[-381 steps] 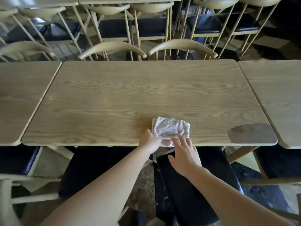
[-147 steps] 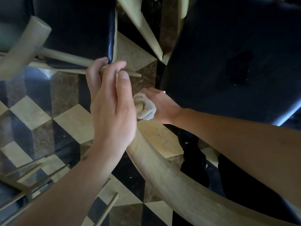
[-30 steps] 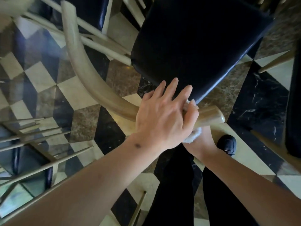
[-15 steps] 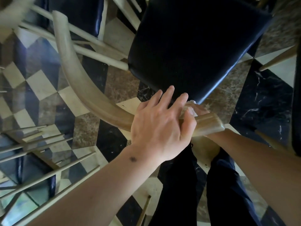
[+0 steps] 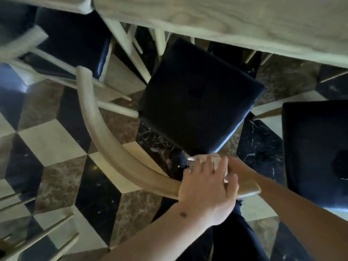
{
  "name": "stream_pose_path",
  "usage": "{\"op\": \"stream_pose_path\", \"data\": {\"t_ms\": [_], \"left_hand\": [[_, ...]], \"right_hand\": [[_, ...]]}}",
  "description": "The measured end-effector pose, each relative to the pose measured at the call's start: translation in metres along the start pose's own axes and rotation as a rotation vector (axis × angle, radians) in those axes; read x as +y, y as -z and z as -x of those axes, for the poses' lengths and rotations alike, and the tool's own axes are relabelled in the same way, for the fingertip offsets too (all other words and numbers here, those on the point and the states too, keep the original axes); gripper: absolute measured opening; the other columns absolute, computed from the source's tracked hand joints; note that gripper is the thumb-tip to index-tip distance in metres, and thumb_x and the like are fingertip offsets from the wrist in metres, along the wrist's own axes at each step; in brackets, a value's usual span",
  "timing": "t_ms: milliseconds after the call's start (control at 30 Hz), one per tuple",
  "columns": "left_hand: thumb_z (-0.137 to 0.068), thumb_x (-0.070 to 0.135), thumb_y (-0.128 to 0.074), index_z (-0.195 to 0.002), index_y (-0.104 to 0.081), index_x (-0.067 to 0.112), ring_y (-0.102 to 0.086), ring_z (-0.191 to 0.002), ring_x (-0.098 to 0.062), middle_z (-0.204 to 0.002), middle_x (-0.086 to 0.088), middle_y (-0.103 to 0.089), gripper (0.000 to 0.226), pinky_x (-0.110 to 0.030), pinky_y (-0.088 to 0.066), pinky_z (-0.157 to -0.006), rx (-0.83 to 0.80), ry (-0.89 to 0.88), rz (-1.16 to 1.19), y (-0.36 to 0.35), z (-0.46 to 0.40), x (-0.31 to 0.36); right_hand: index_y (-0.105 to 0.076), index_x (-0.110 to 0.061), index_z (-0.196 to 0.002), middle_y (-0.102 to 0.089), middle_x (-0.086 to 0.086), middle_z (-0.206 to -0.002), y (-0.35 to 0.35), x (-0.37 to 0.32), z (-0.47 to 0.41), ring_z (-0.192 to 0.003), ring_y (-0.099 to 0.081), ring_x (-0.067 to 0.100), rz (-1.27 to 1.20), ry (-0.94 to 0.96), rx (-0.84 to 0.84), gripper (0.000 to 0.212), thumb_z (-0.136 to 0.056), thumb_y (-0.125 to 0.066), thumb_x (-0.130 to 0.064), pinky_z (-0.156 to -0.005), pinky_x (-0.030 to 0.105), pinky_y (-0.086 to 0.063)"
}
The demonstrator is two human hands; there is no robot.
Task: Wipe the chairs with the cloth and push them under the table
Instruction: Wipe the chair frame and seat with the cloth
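A chair with a dark blue padded seat (image 5: 197, 102) and a curved pale wooden backrest (image 5: 105, 136) stands below me, its seat's far corner just under the table edge (image 5: 216, 23). My left hand (image 5: 205, 191) grips the right end of the backrest. My right hand (image 5: 243, 169) lies mostly hidden behind the left one and holds the white cloth (image 5: 207, 160) against that rail, close to the seat's near corner. Only a small part of the cloth shows above my left fingers.
A second dark-seated chair (image 5: 75, 40) is tucked at the upper left, and a third dark seat (image 5: 316, 147) sits at the right. Pale chair spindles (image 5: 37, 240) cross the lower left. The floor is checkered marble (image 5: 56, 144). My dark trousers (image 5: 235, 238) are below the hands.
The view has tilted up, so the table edge now shows. The cloth and my right hand have shifted along the rail's end, while my left hand stays clamped on the backrest.
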State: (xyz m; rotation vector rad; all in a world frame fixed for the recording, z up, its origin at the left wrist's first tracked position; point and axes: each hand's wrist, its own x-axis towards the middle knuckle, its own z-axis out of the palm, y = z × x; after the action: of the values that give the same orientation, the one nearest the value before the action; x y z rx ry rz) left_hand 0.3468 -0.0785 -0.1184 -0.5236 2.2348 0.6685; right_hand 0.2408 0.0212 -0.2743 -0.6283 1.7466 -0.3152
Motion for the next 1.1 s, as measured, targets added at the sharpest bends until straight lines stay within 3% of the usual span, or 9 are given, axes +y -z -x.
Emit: {"op": "stream_pose_path", "data": {"t_ms": [100,200,300,400,600,767,867,967,1100], "left_hand": [[-0.092,0.068,-0.005,-0.154,-0.009,0.038,-0.017,-0.152,-0.038,-0.167,-0.006,-0.022,0.069,-0.060,-0.025,-0.117,-0.045,-0.051,0.123,0.011,-0.002,-0.020],[-0.097,0.068,-0.013,-0.157,-0.006,0.040,-0.011,-0.156,-0.037,-0.171,-0.005,-0.014,0.067,-0.058,-0.020,-0.121,0.006,-0.006,0.109,0.043,-0.025,-0.063],[-0.101,0.065,-0.019,-0.159,-0.007,0.039,-0.008,-0.156,-0.038,-0.172,-0.007,-0.010,0.065,-0.058,-0.023,-0.121,0.093,0.085,0.057,0.080,-0.066,-0.113],[-0.102,0.063,-0.018,-0.160,-0.011,0.039,-0.005,-0.157,-0.038,-0.172,-0.008,-0.007,0.063,-0.058,-0.021,-0.122,0.217,0.137,0.031,0.102,-0.105,-0.146],[-0.104,0.057,-0.025,-0.161,-0.004,0.038,0.001,-0.157,-0.039,-0.172,-0.010,0.004,0.064,-0.056,-0.016,-0.124,0.333,0.127,-0.100,0.106,-0.171,-0.175],[-0.107,0.044,-0.029,-0.162,0.003,0.036,0.004,-0.157,-0.038,-0.172,-0.012,0.009,0.064,-0.056,-0.016,-0.125,0.274,0.111,-0.128,0.100,-0.218,-0.202],[-0.106,0.030,-0.036,-0.162,0.005,0.034,0.003,-0.158,-0.036,-0.172,-0.012,0.008,0.069,-0.055,-0.021,-0.124,0.289,0.036,-0.229,0.105,-0.254,-0.231],[-0.105,0.034,-0.035,-0.162,-0.002,0.034,0.001,-0.158,-0.035,-0.172,-0.012,0.007,0.067,-0.054,-0.020,-0.125,0.343,-0.101,-0.353,0.110,-0.313,-0.265],[-0.104,0.036,-0.039,-0.161,-0.023,0.031,-0.011,-0.157,-0.033,-0.171,-0.013,-0.012,0.059,-0.055,-0.021,-0.122,0.482,-0.209,-0.384,0.111,-0.333,-0.303]], "right_hand": [[-0.056,-0.022,-0.133,-0.069,0.004,-0.121,0.023,-0.008,0.014,-0.106,-0.065,0.017,-0.002,-0.026,0.127,0.049,-0.088,-0.064,-0.006,-0.087,0.024,-0.050],[-0.059,-0.032,-0.129,-0.074,0.000,-0.107,0.061,-0.029,0.008,-0.093,-0.068,0.018,-0.011,-0.070,0.314,0.049,-0.086,-0.061,-0.007,-0.077,0.033,-0.055],[-0.049,-0.035,-0.140,-0.070,0.004,-0.121,0.090,-0.052,-0.007,-0.102,-0.067,0.028,-0.026,-0.030,0.441,0.064,-0.083,-0.060,-0.007,-0.079,0.037,-0.054],[-0.036,-0.035,-0.151,-0.049,-0.003,-0.150,0.104,-0.071,-0.023,-0.131,-0.052,0.027,-0.037,0.024,0.650,0.079,-0.083,-0.064,-0.007,-0.096,0.038,-0.048],[-0.028,-0.032,-0.150,-0.022,-0.006,-0.164,0.114,-0.078,-0.058,-0.151,-0.019,0.022,-0.062,0.085,0.942,0.078,-0.084,-0.065,-0.012,-0.116,0.048,-0.030],[-0.024,-0.023,-0.157,-0.010,0.002,-0.168,0.093,-0.075,-0.099,-0.154,0.000,0.022,0.115,0.009,0.754,0.079,-0.085,-0.055,-0.034,-0.123,0.051,-0.016],[-0.013,-0.029,-0.158,-0.001,0.000,-0.169,0.075,-0.072,-0.132,-0.153,0.011,0.016,0.146,0.000,0.706,0.078,-0.088,-0.046,-0.042,-0.124,0.039,0.003],[-0.015,-0.028,-0.156,-0.009,0.000,-0.167,0.071,-0.069,-0.175,-0.154,0.006,0.018,0.083,0.005,0.853,0.072,-0.090,-0.044,-0.034,-0.125,0.044,-0.005],[-0.025,-0.016,-0.156,-0.019,0.009,-0.166,0.064,-0.108,-0.209,-0.155,-0.003,0.027,0.263,0.265,0.857,0.079,-0.085,-0.048,-0.043,-0.123,0.054,-0.013]]}}
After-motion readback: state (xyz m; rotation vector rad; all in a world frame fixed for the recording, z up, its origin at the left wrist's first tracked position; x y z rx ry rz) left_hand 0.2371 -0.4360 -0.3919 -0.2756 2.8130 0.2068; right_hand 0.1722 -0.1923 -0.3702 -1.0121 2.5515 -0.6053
